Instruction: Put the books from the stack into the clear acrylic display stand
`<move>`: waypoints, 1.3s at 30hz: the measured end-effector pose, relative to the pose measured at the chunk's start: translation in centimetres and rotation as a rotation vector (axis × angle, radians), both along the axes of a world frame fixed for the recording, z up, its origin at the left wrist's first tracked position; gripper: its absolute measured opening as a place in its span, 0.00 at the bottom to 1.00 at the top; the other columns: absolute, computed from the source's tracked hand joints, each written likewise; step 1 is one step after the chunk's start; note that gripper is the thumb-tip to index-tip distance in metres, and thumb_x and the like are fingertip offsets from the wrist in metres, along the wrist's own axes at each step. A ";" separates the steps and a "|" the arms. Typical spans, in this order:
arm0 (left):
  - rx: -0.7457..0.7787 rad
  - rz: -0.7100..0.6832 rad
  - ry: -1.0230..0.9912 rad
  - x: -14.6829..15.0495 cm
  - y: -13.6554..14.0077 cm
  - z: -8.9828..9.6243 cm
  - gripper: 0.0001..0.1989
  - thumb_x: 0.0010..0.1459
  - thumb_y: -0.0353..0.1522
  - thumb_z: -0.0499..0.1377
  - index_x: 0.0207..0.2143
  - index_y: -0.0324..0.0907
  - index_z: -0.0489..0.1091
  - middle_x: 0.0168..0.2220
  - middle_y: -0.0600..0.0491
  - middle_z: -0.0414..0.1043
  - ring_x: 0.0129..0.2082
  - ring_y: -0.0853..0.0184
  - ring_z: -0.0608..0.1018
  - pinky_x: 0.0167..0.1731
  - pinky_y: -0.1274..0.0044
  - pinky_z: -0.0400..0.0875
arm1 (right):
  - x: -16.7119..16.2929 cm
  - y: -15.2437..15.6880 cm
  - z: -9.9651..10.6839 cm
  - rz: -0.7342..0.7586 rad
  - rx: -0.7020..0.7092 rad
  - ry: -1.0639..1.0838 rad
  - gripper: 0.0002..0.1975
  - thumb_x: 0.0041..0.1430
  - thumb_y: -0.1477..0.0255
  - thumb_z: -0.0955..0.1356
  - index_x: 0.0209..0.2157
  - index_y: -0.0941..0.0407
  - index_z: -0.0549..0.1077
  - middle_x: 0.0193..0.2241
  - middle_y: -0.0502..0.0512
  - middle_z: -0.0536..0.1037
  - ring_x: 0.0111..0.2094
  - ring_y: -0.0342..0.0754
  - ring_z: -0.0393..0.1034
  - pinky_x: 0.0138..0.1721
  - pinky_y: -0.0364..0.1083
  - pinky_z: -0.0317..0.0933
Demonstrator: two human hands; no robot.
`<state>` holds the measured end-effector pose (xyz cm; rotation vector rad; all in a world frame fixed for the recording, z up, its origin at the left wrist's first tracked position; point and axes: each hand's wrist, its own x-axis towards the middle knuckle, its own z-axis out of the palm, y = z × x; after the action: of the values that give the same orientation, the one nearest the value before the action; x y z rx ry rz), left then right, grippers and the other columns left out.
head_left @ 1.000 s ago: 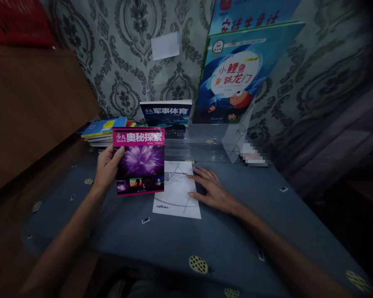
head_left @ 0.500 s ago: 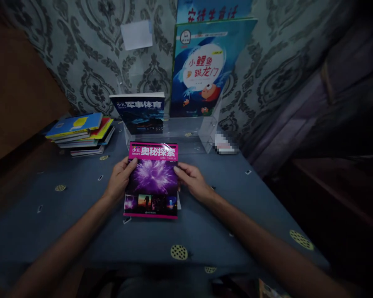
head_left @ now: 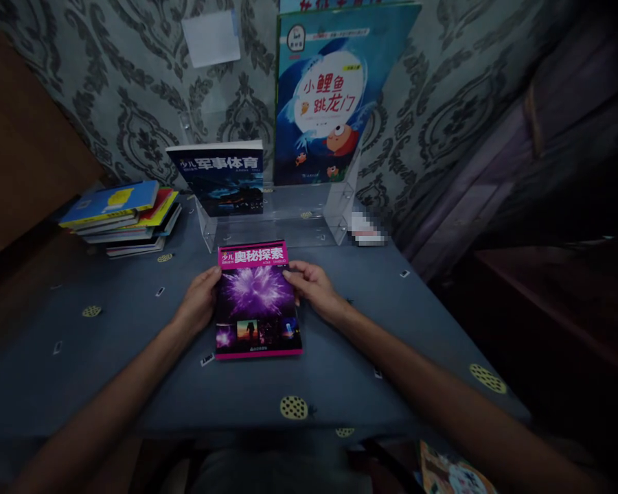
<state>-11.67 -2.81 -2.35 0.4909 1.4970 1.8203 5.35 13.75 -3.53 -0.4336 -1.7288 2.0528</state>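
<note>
A book with a pink-and-purple cover [head_left: 257,295] is held between my two hands, cover facing me, over the middle of the table. My left hand [head_left: 202,293] grips its left edge near the top, thumb along the side. On the opposite edge, my right hand [head_left: 312,287] closes with its thumb on the front and its fingers partly hidden behind. Just beyond the book stands a clear acrylic rack [head_left: 293,232]. In it rest a dark blue book [head_left: 226,182] on the left and a large teal picture book [head_left: 314,110] higher up on the right.
A stack of several books [head_left: 121,216] lies at the back left of the patterned tablecloth [head_left: 134,370]. White paper [head_left: 212,40] is on the wallpaper. A blurred-out white item [head_left: 367,228] sits right of the rack. Another book [head_left: 453,473] shows below the table's front edge.
The book's lower edge has swung slightly right and its tilt has changed. My left thumb has slid from the cover to its edge. The whole view has shifted a little.
</note>
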 end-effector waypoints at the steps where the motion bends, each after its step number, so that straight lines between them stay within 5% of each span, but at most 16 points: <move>1: -0.003 -0.006 0.001 0.0 -0.1 -0.1 0.21 0.44 0.45 0.71 0.35 0.41 0.74 0.33 0.52 0.80 0.34 0.62 0.80 0.37 0.73 0.74 | 0.0 0.1 -0.1 -0.026 0.010 -0.002 0.20 0.51 0.57 0.75 0.39 0.55 0.72 0.17 0.39 0.67 0.15 0.38 0.58 0.17 0.40 0.55; 11: -0.155 -0.067 0.101 -1.0 -0.8 -1.5 0.28 0.44 0.42 0.69 0.46 0.45 0.66 0.29 0.57 0.74 0.22 0.70 0.74 0.20 0.81 0.63 | -0.5 1.0 -2.1 -0.033 0.127 -0.079 0.27 0.48 0.65 0.73 0.50 0.53 0.66 0.23 0.39 0.71 0.17 0.39 0.63 0.17 0.40 0.59; 15: -0.215 -0.086 0.395 -2.4 -1.3 -1.2 0.31 0.45 0.47 0.67 0.49 0.44 0.65 0.29 0.57 0.72 0.23 0.68 0.74 0.21 0.79 0.65 | -0.1 0.9 -2.0 -0.026 0.253 -0.136 0.26 0.53 0.65 0.71 0.53 0.54 0.66 0.25 0.42 0.71 0.19 0.41 0.64 0.19 0.42 0.61; 17: -0.261 -0.026 0.691 -3.7 -1.3 -0.4 0.28 0.47 0.47 0.65 0.48 0.43 0.67 0.31 0.55 0.71 0.25 0.67 0.73 0.24 0.76 0.68 | 0.3 0.8 -1.4 -0.039 0.444 -0.203 0.23 0.55 0.68 0.69 0.53 0.54 0.69 0.27 0.46 0.73 0.23 0.43 0.67 0.24 0.44 0.64; 20: -0.268 0.109 1.024 -6.6 -0.8 2.1 0.26 0.52 0.47 0.61 0.49 0.42 0.69 0.39 0.51 0.72 0.31 0.65 0.74 0.30 0.73 0.71 | 0.7 1.0 0.3 -0.095 0.800 -0.338 0.14 0.56 0.72 0.69 0.45 0.55 0.76 0.32 0.53 0.77 0.32 0.49 0.72 0.35 0.48 0.65; 23: -0.191 0.185 1.041 -9.6 0.4 5.6 0.30 0.57 0.49 0.58 0.56 0.42 0.65 0.43 0.49 0.71 0.34 0.63 0.75 0.28 0.74 0.72 | -0.2 2.3 3.4 -0.166 0.940 -0.337 0.09 0.60 0.69 0.68 0.41 0.54 0.78 0.34 0.55 0.79 0.34 0.52 0.73 0.38 0.49 0.65; 30: -0.126 0.261 1.167 -12.5 3.5 10.9 0.26 0.55 0.48 0.57 0.50 0.40 0.70 0.37 0.50 0.73 0.33 0.62 0.75 0.32 0.73 0.71 | -7.2 6.0 12.4 -0.314 0.945 0.124 0.17 0.61 0.68 0.69 0.51 0.54 0.72 0.45 0.58 0.76 0.37 0.49 0.73 0.38 0.48 0.68; 34: -0.120 0.226 1.177 -12.3 4.3 11.4 0.19 0.56 0.47 0.55 0.35 0.41 0.72 0.29 0.51 0.74 0.29 0.62 0.75 0.29 0.75 0.70 | -10.4 6.1 14.0 -0.193 0.827 0.124 0.04 0.63 0.75 0.64 0.39 0.55 0.70 0.37 0.53 0.74 0.32 0.46 0.74 0.32 0.45 0.68; 39: -0.057 0.185 1.082 -11.6 5.3 11.8 0.17 0.55 0.46 0.56 0.32 0.42 0.71 0.28 0.51 0.75 0.29 0.61 0.78 0.27 0.75 0.72 | -10.7 6.9 14.5 -0.171 0.763 0.161 0.07 0.63 0.77 0.62 0.31 0.53 0.63 0.29 0.47 0.69 0.31 0.45 0.75 0.32 0.43 0.67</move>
<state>-23.25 2.45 9.41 1.5065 2.3213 1.6860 -5.33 20.62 10.95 -0.1534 -2.1064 1.1444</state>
